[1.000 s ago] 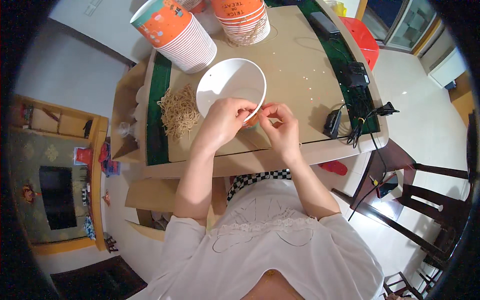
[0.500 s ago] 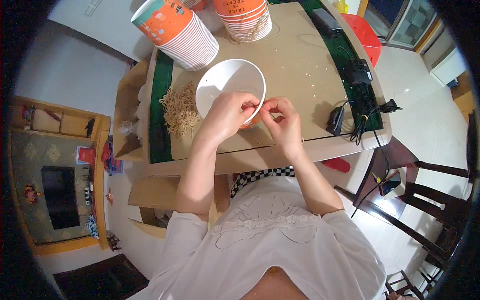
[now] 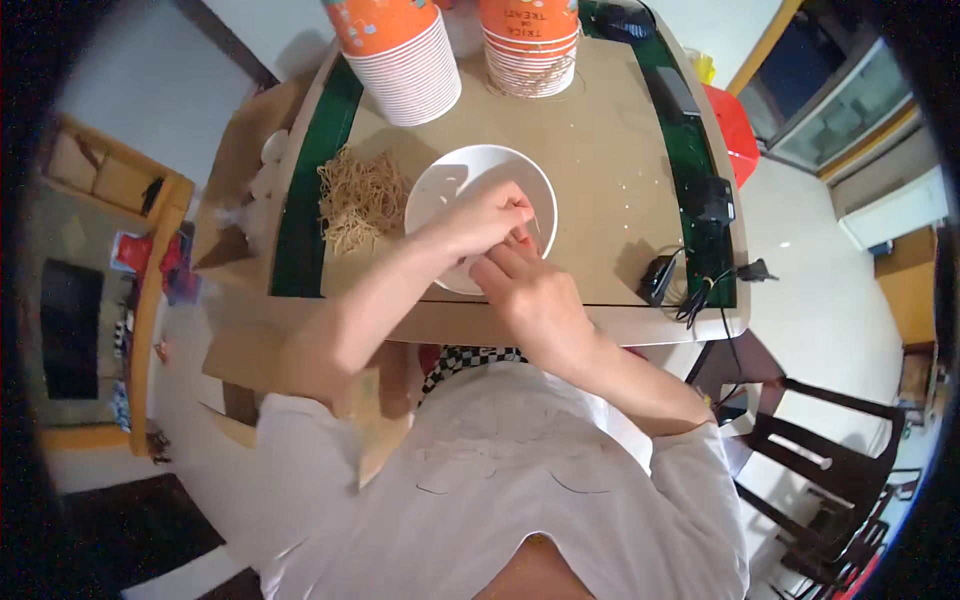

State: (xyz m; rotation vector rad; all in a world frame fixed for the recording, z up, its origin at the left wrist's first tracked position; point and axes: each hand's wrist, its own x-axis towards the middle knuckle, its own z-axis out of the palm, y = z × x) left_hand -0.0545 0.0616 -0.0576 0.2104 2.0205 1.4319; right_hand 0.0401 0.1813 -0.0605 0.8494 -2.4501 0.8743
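Note:
A white paper bucket point(image 3: 440, 190) stands on the table in front of me, its open mouth facing up. My left hand point(image 3: 487, 217) reaches over the bucket's mouth, fingers bent and pressed together. Coming from the near right, my right hand point(image 3: 530, 290) lies across the near rim, its fingertips meeting the left hand's fingers. Both hands are closed; whatever is between the fingertips is too small and covered to make out. Left of the bucket sits a tangled heap of tan twine lengths point(image 3: 360, 200), touched by neither hand.
Two stacks of orange-and-white paper buckets, a left stack point(image 3: 405, 80) and a right stack point(image 3: 530, 60) with twine around it, stand at the far side. Black adapters point(image 3: 657, 280) and cables lie along the right edge. A red stool point(image 3: 733, 140) and a dark chair point(image 3: 820, 450) stand right.
My hands have moved from the bucket's right rim to over its mouth, the right hand crossing the near rim. The bucket now sits more upright. The view has shifted.

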